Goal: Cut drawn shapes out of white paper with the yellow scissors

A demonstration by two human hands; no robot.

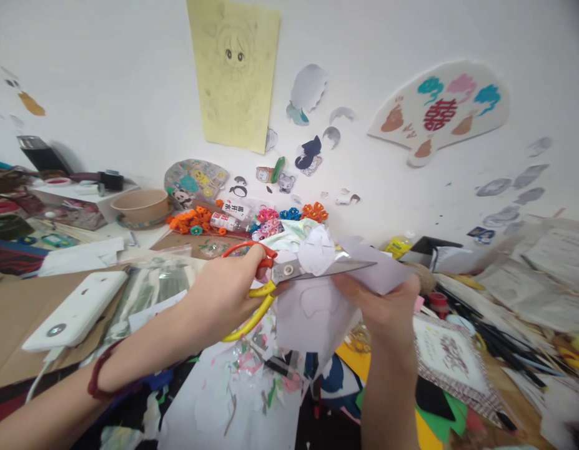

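My left hand [240, 275] grips a pair of scissors [288, 269] with one orange and one yellow handle loop. Their blades point right and lie across a sheet of white paper [312, 319], which has a faint outline drawn on it. On the far right, the sheet is pinched by my right hand [380, 297], its thumb close to the lower blade. Part of the paper curls up above the blades. Whether the blades are fully closed is hard to make out. Below, small paper scraps [270, 375] are scattered over a white sheet [200, 400].
A white power bank [78, 309] with a cable rests on cardboard [17, 319] at left. Behind stand a tan bowl [142, 206], orange flowers [190, 220] and plastic bottles [230, 222]. At right are a framed cloth piece [451, 359] and a yellow bottle [399, 245]. Paper cut-outs hang on the wall.
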